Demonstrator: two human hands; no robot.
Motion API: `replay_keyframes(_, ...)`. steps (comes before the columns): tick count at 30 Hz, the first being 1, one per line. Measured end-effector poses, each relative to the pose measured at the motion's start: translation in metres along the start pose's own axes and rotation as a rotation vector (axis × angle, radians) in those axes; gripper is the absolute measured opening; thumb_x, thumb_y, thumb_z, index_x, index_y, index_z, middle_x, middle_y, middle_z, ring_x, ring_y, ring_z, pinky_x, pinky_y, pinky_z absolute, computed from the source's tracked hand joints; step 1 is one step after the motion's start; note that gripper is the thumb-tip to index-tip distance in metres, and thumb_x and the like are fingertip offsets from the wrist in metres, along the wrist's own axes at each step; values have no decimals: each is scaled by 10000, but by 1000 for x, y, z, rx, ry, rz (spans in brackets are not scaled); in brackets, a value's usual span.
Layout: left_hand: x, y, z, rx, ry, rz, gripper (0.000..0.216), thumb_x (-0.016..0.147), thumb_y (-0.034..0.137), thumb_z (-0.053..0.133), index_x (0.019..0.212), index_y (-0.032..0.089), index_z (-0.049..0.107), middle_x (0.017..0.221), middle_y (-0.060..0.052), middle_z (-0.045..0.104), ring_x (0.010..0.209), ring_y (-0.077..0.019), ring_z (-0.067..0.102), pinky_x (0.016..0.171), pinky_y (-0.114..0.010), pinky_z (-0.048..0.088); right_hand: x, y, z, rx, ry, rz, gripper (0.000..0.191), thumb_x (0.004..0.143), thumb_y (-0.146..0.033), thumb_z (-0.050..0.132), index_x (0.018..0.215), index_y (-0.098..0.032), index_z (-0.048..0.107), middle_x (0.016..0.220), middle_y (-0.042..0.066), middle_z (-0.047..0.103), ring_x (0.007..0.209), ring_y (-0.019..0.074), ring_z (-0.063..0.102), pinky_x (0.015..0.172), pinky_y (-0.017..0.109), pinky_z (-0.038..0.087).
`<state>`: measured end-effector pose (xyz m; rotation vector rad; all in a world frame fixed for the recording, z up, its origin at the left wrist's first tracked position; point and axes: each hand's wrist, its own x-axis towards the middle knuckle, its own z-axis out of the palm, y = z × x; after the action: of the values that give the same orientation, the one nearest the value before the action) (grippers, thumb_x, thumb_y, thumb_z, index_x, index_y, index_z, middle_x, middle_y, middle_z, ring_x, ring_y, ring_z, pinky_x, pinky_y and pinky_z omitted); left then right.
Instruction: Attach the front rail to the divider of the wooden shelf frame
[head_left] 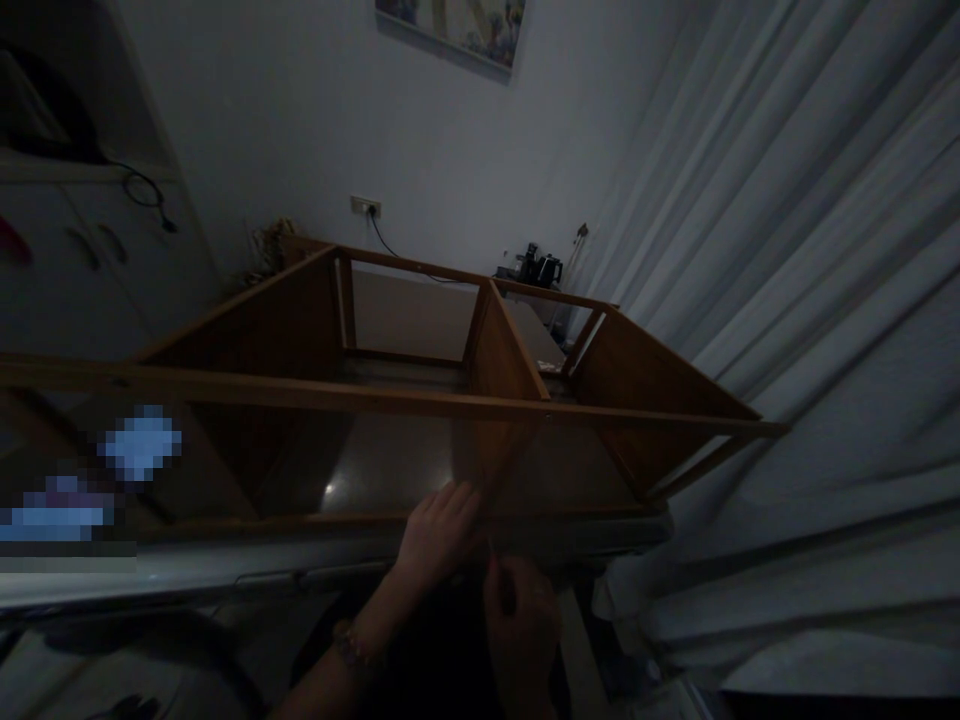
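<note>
A brown wooden shelf frame (390, 397) lies across the table in front of me, its compartments split by an upright partition (506, 350). My left hand (439, 530) is on the frame's near lower rail by the foot of the partition, fingers bent together over the wood; its thumb is hidden. A beaded bracelet (354, 648) circles that wrist. Just right of it and lower, my right hand (523, 612) is closed in a pinch below the rail. Something thin may stick up from its fingertips, but the dim light hides what it is.
The frame rests on a table with a pale, shiny edge (187, 565). White curtains (810, 300) hang close on the right. A dark kettle (549, 270) stands behind the frame, and a white cabinet (97, 290) is at the left. A pixelated patch covers the lower left.
</note>
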<state>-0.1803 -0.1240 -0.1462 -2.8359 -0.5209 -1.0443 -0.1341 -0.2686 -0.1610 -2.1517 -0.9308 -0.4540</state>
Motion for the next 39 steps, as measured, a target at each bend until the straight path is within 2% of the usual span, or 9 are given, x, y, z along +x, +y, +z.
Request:
replay_keyframes(4,0,-1,0,-22,-33,2,259,821,393,586,992,199,596,1012,-65,663,906,-210,604,727,-309,460,1,4,-1,-69,29,-109,218,910,-342,461,852,-216,629,761,33,679,648,163,609,634,272,405)
replay_keyframes(8,1,0,0,-16,-13,2,269,821,412,581,980,195,593,1009,-67,660,924,-221,594,728,-317,460,1,8,-1,-85,42,-175,212,917,-330,463,934,-218,642,828,47,698,708,171,638,661,282,424)
replay_keyframes(14,0,0,0,-28,-16,-2,278,802,390,613,991,187,588,996,-66,661,913,-219,593,735,-318,457,4,11,-1,-114,87,-286,201,918,-306,474,946,-215,650,833,49,705,726,170,646,677,291,442)
replay_keyframes(18,-1,-1,0,-24,-27,16,280,803,372,614,1009,185,586,1023,-68,658,939,-224,588,740,-320,459,5,13,-1,-59,61,-242,181,901,-307,503,962,-212,644,855,55,703,741,169,650,694,294,474)
replay_keyframes(23,0,-2,-2,-25,-22,29,273,795,368,624,998,189,587,1013,-64,664,911,-220,596,719,-308,461,7,12,-1,73,79,-196,280,887,-307,522,1132,-186,580,995,89,691,859,174,661,725,285,516)
replay_keyframes(27,0,-2,-2,-30,-24,23,269,807,372,609,1003,188,590,1011,-69,664,926,-223,603,731,-313,467,9,11,-5,141,32,-219,209,891,-279,512,1052,-223,632,920,61,705,805,164,669,706,282,523)
replay_keyframes(31,-2,-2,2,-20,0,23,281,814,379,598,1019,187,594,1023,-79,667,945,-233,605,746,-324,471,6,11,-4,226,57,-87,213,845,-322,582,1016,-202,625,899,60,702,782,163,667,686,270,531)
replay_keyframes(34,-3,-3,3,-18,3,22,281,823,377,583,1027,185,597,1026,-90,665,949,-237,607,741,-325,473,2,10,-1,280,22,0,200,838,-337,588,978,-202,632,866,52,699,732,156,661,639,254,528)
replay_keyframes(39,-1,-3,2,-18,-12,19,283,819,388,586,1012,182,599,1009,-92,667,925,-229,608,724,-318,475,1,10,2,281,16,-66,142,876,-280,537,940,-217,647,873,41,700,785,153,661,696,258,522)
